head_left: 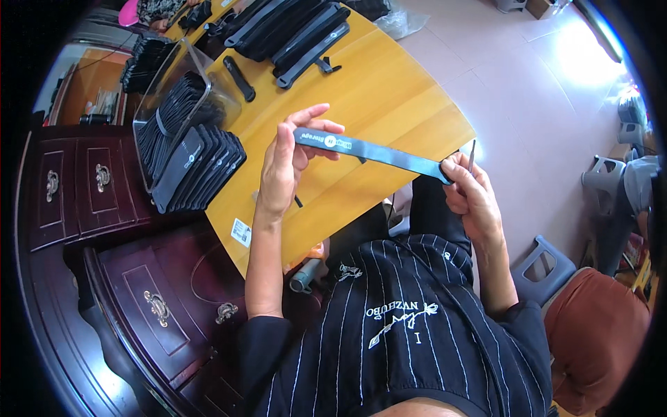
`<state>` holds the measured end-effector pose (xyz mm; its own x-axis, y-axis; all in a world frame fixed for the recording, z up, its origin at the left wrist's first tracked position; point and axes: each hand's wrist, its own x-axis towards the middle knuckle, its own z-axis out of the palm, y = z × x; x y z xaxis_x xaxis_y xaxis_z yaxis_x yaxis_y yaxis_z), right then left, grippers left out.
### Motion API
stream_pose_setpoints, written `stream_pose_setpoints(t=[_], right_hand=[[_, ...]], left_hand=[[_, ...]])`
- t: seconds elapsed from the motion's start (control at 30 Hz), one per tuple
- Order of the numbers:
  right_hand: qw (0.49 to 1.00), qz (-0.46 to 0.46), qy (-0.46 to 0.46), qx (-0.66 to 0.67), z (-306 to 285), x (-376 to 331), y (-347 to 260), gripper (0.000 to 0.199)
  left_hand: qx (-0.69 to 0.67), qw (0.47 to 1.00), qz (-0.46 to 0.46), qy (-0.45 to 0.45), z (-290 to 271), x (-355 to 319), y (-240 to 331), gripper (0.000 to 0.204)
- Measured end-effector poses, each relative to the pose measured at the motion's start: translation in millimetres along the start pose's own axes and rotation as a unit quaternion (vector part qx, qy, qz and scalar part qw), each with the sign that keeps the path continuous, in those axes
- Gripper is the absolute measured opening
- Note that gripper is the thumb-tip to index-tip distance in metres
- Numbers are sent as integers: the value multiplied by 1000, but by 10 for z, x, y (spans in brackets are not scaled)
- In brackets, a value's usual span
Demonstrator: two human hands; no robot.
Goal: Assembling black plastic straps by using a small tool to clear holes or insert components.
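A dark grey strap (pixel 389 157) with pale printing stretches between my two hands above the table's near edge. My left hand (pixel 281 163) holds the strap's printed end between thumb and fingers, some of its fingertips spread behind it. The other end is pinched between the thumb and fingers of my right hand (pixel 472 191). A thin dark pointed tool (pixel 472 156) sticks up from that same hand; its lower part is hidden by the fingers. Left of my left hand, several dark straps lie in a stacked row (pixel 201 167) on the table.
The yellow wooden table (pixel 375 76) carries a clear plastic bin (pixel 201 62) of bundled straps, a single strap (pixel 240 78) and a pile of straps (pixel 292 35). Dark red drawers (pixel 146 306) stand at left. Grey stools (pixel 542 267) and a brown cushion (pixel 597 333) are at right.
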<state>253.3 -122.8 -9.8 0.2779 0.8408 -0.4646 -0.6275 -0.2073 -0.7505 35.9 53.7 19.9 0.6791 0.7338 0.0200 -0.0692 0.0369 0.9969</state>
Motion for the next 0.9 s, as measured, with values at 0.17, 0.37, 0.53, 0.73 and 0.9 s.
stream_pose_setpoints(t=[0.17,0.37,0.53,0.73,0.9], right_hand=[[997,47,-27,55,114,95,74,19],[794,295,-140,513,187,187,238,17],[865,-282,23,-414,315,-59,107,21],[821,-380,22,-426,689,-445,-247,23],[952,182,-107,222,288,-62,-324,12]], left_hand=[[-8,1000,28,-1,-142,-297,16,49],[271,928,252,46,-271,-502,0,30],[301,879,362,75,-203,-753,-113,30],[-478,835,-250,109,-11,-1049,-401,37],[-566,786,-249,15,223,-1392,-512,30]])
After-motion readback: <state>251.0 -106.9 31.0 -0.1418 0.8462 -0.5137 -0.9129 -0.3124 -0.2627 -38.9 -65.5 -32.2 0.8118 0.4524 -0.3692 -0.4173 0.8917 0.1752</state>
